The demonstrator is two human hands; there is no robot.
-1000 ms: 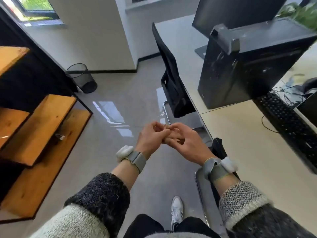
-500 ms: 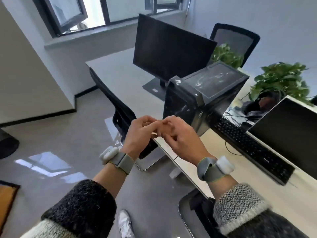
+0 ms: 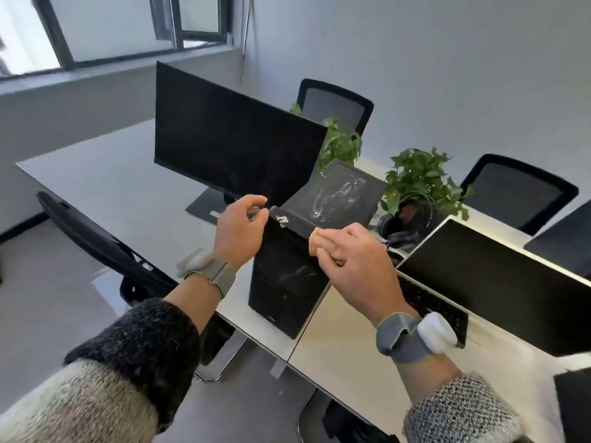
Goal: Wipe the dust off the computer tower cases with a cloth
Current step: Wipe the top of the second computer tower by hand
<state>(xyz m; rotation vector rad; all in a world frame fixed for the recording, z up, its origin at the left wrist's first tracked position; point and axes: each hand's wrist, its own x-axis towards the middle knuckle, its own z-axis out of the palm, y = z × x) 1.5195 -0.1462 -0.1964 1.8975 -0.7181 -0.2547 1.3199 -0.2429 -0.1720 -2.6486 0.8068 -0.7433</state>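
Note:
A black computer tower case (image 3: 287, 282) stands upright on the white desk (image 3: 112, 187), its top panel streaked with dust smears. My right hand (image 3: 351, 260) grips a small wadded beige cloth (image 3: 315, 239) at the front edge of the tower's top. My left hand (image 3: 238, 231) hovers beside the top front left corner with its fingers loosely curled; nothing shows between them.
A dark monitor (image 3: 230, 148) stands just behind and left of the tower. To the right are a second monitor (image 3: 495, 289) and a keyboard (image 3: 431, 305). Potted plants (image 3: 419, 177) and headphones (image 3: 396, 231) sit behind. A black chair (image 3: 105, 247) is at the desk's left side.
My hands were joined in front of me and have separated. Both now reach the tower's top front edge, the right carrying the cloth. My view has swung from the floor to the desk.

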